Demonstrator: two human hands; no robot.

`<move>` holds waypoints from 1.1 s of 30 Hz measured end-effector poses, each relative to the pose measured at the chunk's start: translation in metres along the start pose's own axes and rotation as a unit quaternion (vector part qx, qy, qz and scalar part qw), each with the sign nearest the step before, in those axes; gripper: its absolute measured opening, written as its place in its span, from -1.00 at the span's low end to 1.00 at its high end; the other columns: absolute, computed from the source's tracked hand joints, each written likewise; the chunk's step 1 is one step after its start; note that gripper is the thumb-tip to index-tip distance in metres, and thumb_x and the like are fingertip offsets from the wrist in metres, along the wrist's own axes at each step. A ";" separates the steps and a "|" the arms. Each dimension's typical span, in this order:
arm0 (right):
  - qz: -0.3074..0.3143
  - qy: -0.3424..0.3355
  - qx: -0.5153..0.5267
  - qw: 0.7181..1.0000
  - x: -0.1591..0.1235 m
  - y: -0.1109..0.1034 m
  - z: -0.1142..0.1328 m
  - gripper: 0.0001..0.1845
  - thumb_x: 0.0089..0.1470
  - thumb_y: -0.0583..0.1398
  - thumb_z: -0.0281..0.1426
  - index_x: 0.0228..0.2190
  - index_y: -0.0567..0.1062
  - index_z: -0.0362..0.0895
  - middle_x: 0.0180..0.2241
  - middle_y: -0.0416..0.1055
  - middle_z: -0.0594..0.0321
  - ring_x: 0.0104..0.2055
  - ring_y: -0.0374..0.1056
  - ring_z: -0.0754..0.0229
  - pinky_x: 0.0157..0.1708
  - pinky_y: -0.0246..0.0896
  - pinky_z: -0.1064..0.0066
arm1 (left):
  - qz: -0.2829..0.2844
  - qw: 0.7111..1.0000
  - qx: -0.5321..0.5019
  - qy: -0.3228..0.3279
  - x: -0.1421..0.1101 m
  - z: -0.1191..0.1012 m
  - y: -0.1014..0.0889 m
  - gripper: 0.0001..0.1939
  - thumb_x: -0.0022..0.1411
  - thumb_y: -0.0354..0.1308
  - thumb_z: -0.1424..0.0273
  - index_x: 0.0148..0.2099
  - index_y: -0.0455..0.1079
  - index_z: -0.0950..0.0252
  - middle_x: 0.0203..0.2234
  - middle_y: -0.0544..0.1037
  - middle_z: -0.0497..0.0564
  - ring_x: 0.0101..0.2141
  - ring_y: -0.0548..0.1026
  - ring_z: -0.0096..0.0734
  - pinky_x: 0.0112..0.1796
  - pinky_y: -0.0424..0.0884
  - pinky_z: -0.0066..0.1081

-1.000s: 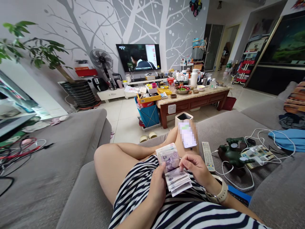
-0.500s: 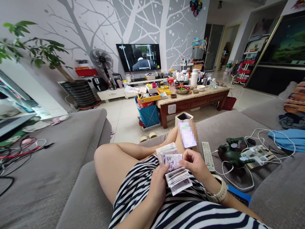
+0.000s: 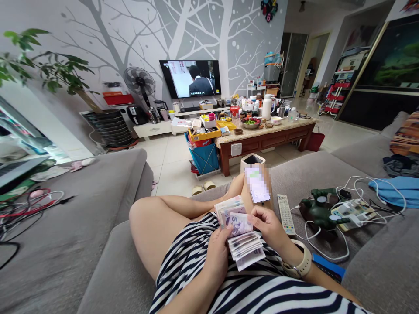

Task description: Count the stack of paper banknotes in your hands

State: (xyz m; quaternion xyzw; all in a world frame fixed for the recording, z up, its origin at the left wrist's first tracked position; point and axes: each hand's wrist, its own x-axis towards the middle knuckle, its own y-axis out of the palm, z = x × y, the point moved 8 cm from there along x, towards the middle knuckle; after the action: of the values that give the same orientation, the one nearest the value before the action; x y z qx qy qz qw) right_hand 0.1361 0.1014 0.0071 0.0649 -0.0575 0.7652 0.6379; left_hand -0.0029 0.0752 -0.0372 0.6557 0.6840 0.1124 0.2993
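A wad of purple banknotes (image 3: 246,247) lies across my lap, folded or fanned in layers. My left hand (image 3: 218,248) is closed on its left side, thumb on top. With thumb and fingers, my right hand (image 3: 264,221) pinches the right edge of a single banknote (image 3: 240,223) marked 5. More notes stick out beyond it at the far end of the wad. Past my hands, a lit phone (image 3: 257,185) rests on my leg. A remote control (image 3: 286,214) lies on the sofa, right of my right hand. Striped cloth (image 3: 186,257) covers my lap.
On the sofa at right are a dark green figure (image 3: 319,211), a power strip (image 3: 355,213) and white cables. More cables (image 3: 36,205) lie at left. A low table (image 3: 271,135) crowded with things stands ahead, a bin (image 3: 253,159) before it.
My right hand has shifted slightly right with the top banknote's edge, turning that note a little over the wad. My left hand stays almost in place. The television picture has changed.
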 end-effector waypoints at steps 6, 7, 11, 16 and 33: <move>0.008 -0.048 -0.018 0.999 -0.003 0.000 0.010 -0.61 0.14 0.18 -0.15 -0.58 0.36 -0.14 -0.58 0.23 0.36 -0.50 0.13 0.30 -0.46 0.04 0.47 | 0.000 1.000 0.012 0.004 0.004 0.002 -0.003 -0.62 0.06 0.27 0.15 -0.30 0.60 0.42 -0.41 0.68 0.12 -0.33 0.60 -0.11 -0.14 0.46 -0.19; 0.010 -0.056 -0.020 0.998 -0.004 0.000 0.011 -0.61 0.16 0.17 -0.16 -0.58 0.37 -0.14 -0.58 0.23 0.36 -0.49 0.13 0.30 -0.45 0.05 0.47 | -0.001 1.000 0.015 0.006 0.005 0.002 -0.004 -0.61 0.06 0.27 0.14 -0.30 0.60 0.42 -0.41 0.68 0.13 -0.32 0.60 -0.10 -0.13 0.45 -0.19; 0.013 -0.073 -0.023 0.997 -0.006 0.000 0.013 -0.62 0.18 0.17 -0.18 -0.56 0.40 -0.15 -0.56 0.25 0.35 -0.48 0.15 0.29 -0.44 0.05 0.47 | 0.004 0.999 0.035 0.019 0.006 0.001 -0.005 -0.62 0.09 0.24 0.15 -0.28 0.61 0.40 -0.39 0.68 0.12 -0.29 0.59 -0.12 -0.13 0.44 -0.22; 0.015 -0.077 -0.014 0.997 -0.007 0.001 0.013 -0.65 0.19 0.18 -0.19 -0.53 0.43 -0.16 -0.54 0.29 0.33 -0.46 0.18 0.29 -0.43 0.09 0.48 | 0.008 0.996 0.086 0.035 0.006 -0.002 -0.007 -0.64 0.13 0.19 0.18 -0.28 0.61 0.40 -0.35 0.67 0.14 -0.28 0.54 -0.15 -0.12 0.41 -0.23; 0.046 -0.020 0.027 0.998 -0.006 0.006 -0.003 -0.53 0.17 0.15 -0.01 -0.49 0.48 -0.16 -0.67 0.34 0.33 -0.62 0.16 0.33 -0.57 0.02 0.48 | 0.014 0.999 0.039 0.003 0.004 0.004 -0.003 -0.60 0.08 0.21 0.16 -0.26 0.60 0.42 -0.29 0.68 0.20 -0.27 0.60 -0.03 -0.10 0.44 -0.11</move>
State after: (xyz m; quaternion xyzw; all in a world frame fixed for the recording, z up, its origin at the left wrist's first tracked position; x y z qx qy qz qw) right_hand 0.1308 0.0948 0.0028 0.0947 -0.0526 0.7933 0.5991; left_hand -0.0033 0.0779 -0.0432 0.6761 0.6794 0.0917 0.2700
